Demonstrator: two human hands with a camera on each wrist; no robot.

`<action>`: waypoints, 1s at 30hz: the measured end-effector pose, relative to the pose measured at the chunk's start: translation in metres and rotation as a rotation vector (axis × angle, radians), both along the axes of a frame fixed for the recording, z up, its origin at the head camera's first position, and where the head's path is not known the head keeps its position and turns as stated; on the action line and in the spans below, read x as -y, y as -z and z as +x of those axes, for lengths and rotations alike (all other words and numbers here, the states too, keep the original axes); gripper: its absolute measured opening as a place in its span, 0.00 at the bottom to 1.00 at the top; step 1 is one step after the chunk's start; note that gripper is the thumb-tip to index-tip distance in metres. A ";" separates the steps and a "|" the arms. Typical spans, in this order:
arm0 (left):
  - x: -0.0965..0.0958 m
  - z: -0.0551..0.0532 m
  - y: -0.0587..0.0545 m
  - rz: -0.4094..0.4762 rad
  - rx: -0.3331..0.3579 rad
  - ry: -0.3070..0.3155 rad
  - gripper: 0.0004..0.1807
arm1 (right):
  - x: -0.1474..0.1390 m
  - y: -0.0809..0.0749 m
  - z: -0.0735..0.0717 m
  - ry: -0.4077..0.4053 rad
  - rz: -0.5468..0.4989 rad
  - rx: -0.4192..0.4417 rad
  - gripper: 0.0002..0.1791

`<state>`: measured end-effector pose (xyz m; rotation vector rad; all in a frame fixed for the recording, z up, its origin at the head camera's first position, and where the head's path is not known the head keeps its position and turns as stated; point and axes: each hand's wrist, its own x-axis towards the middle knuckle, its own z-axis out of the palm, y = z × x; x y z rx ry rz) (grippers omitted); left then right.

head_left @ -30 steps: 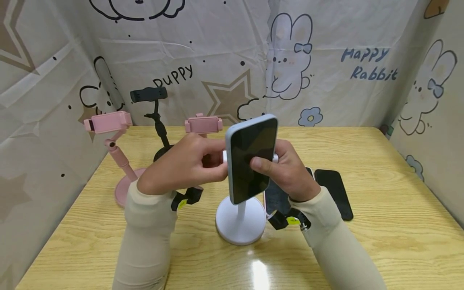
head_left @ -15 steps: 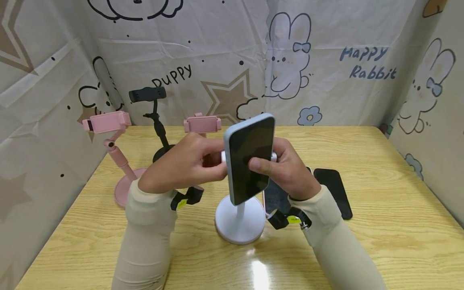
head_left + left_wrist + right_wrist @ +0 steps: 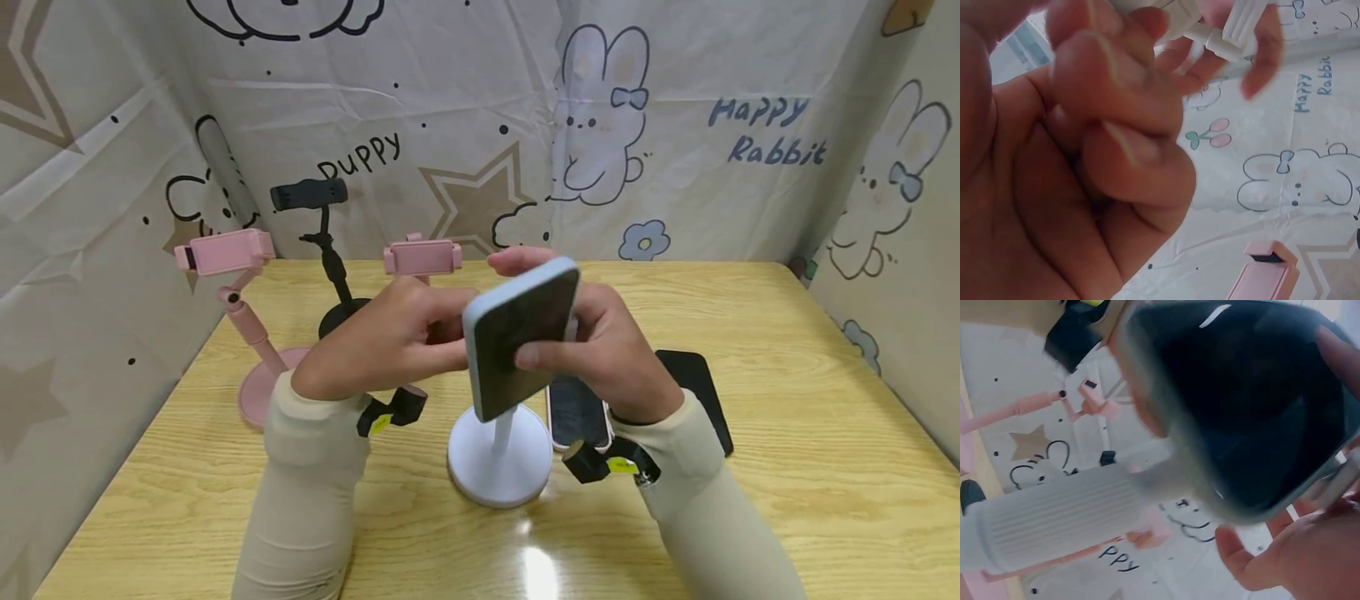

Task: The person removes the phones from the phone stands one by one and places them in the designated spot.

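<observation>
A light-blue smartphone (image 3: pixel 521 346) with a dark screen sits tilted on a white phone stand (image 3: pixel 498 467), whose round base rests on the table. My left hand (image 3: pixel 386 337) is at the phone's left edge with curled fingers, gripping the stand's holder; the exact contact is hidden behind the phone. With the thumb on the screen and other fingers behind, my right hand (image 3: pixel 600 350) holds the phone from the right. The holder's white clamp (image 3: pixel 1238 28) shows beyond my curled left fingers in the left wrist view. In the right wrist view the ribbed post (image 3: pixel 1066 512) leads up to the phone.
Pink phone stands (image 3: pixel 228 252) (image 3: pixel 423 257) and a black phone stand (image 3: pixel 309 194) stand at the back left. Two more phones lie at the right, one dark (image 3: pixel 697 396) and one partly behind my right hand (image 3: pixel 577 412). A printed cloth (image 3: pixel 450 100) encloses the table (image 3: pixel 810 400).
The phone's top has tipped back and lowered. A right-hand finger now shows above the phone's top edge, and the right wrist has shifted slightly right. The left hand has barely moved.
</observation>
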<state>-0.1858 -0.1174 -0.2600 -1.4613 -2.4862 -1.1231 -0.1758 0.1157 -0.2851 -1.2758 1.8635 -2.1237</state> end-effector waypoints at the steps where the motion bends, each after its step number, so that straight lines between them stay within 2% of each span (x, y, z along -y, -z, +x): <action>1: 0.000 0.000 -0.001 -0.004 -0.007 0.001 0.05 | -0.001 -0.003 0.003 -0.015 -0.010 -0.012 0.19; 4: 0.000 -0.001 -0.001 -0.014 -0.033 -0.008 0.09 | -0.003 -0.014 0.012 -0.026 -0.035 -0.044 0.23; 7: 0.001 -0.001 -0.002 -0.017 -0.051 -0.022 0.12 | -0.006 -0.023 0.022 0.001 -0.058 -0.075 0.22; 13: 0.003 0.001 -0.001 0.046 0.000 -0.058 0.06 | -0.015 -0.032 0.032 0.059 -0.110 -0.097 0.15; 16: 0.006 0.001 0.000 0.069 -0.016 -0.075 0.03 | -0.022 -0.030 0.034 0.122 -0.134 -0.050 0.16; 21: 0.013 0.002 -0.002 0.051 -0.081 -0.123 0.02 | -0.033 -0.029 0.038 0.273 -0.146 0.049 0.12; 24: 0.020 0.003 -0.003 0.040 -0.113 -0.159 0.02 | -0.036 -0.032 0.037 0.332 -0.138 0.087 0.10; 26: 0.025 0.003 -0.004 0.034 -0.120 -0.179 0.03 | -0.037 -0.034 0.037 0.376 -0.106 0.107 0.11; 30: 0.036 0.005 -0.006 0.018 -0.107 -0.221 0.03 | -0.038 -0.037 0.035 0.481 0.029 0.142 0.14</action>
